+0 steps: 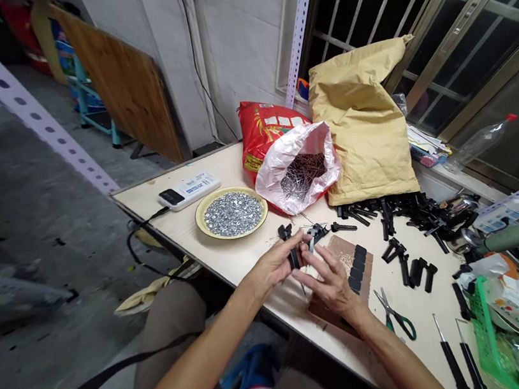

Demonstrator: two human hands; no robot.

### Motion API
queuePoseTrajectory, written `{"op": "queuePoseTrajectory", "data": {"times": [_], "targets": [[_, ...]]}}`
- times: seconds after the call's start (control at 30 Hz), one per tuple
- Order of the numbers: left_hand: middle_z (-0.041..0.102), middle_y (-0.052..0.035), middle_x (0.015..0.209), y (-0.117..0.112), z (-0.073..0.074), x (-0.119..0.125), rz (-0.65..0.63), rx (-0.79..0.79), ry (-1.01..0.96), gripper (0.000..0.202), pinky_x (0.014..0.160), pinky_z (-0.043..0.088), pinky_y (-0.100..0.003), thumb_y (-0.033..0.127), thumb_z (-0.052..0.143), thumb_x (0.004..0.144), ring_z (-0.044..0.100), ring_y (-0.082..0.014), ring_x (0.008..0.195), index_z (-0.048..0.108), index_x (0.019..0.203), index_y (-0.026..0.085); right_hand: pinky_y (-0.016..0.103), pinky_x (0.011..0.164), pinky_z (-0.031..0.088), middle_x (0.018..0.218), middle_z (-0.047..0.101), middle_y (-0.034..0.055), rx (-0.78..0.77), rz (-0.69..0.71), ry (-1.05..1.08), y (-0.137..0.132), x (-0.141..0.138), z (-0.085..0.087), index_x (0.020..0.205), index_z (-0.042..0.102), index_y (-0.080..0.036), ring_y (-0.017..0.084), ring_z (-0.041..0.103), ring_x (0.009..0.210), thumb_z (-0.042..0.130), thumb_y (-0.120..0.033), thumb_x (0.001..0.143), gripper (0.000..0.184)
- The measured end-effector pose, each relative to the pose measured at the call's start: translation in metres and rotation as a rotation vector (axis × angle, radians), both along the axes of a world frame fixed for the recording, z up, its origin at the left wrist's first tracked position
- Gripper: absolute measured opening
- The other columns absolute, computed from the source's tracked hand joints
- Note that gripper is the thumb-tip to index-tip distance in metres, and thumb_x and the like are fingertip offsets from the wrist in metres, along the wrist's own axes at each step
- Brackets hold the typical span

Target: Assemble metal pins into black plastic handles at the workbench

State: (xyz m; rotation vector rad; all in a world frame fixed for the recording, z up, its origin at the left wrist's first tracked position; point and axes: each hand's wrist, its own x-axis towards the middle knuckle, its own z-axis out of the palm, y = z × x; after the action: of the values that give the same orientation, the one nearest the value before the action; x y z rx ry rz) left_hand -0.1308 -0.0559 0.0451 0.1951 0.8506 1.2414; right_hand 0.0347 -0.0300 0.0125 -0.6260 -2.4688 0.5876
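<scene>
My left hand (276,261) is closed around a small black plastic part (292,255) just above the table's front edge. My right hand (330,280) meets it from the right, its fingertips pinched at the same part and a thin metal pin. Under the right hand lies a brown cardboard sheet (340,254) carrying a row of black pieces (357,267). Another black part (285,231) and a small metal assembly (317,233) lie just beyond my fingers.
A yellow dish of silver washers (232,212), a pink-lined bag of nails (302,172), a tan paper sack (363,125) and a heap of black parts (411,212) stand behind. Green-handled scissors (396,317), screwdrivers (456,360) and a green basket (488,343) lie right.
</scene>
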Motion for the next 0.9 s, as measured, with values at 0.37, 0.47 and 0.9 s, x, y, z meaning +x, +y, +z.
{"op": "queuePoseTrajectory", "data": {"times": [0.37,0.47,0.9], "targets": [[0.065,-0.0093,0.082,-0.009,-0.019,0.004,-0.257,0.165,1.031,0.028,0.069,0.049,-0.029,0.04,0.056,0.082,0.062,-0.0214,0.079,0.067,0.082,0.014,0.043,0.083,0.051,0.09,0.071,0.0048,0.113,-0.394,0.51,0.0,0.026,0.052,0.113,0.053,-0.022,0.019,0.066,0.088,0.043,-0.028,0.093,0.022],[0.063,-0.013,0.099,-0.01,-0.036,-0.003,-0.065,0.007,1.695,0.023,0.071,0.047,-0.03,0.027,0.047,0.087,0.061,-0.0241,0.093,0.062,0.1,0.014,0.032,0.065,0.052,0.078,0.069,0.0013,-0.118,-0.519,0.572,-0.002,0.03,0.056,0.112,0.042,-0.02,0.015,0.065,0.068,0.045,-0.034,0.093,0.024],[0.068,-0.01,0.092,0.011,-0.058,0.0,-0.055,0.039,1.693,0.019,0.072,0.046,-0.029,0.019,0.047,0.085,0.065,-0.0218,0.084,0.06,0.098,0.014,0.026,0.051,0.047,0.078,0.069,0.004,-0.608,-0.63,0.59,-0.012,0.032,0.034,0.094,0.042,-0.02,0.013,0.058,0.054,0.055,-0.052,0.082,0.037]]}}
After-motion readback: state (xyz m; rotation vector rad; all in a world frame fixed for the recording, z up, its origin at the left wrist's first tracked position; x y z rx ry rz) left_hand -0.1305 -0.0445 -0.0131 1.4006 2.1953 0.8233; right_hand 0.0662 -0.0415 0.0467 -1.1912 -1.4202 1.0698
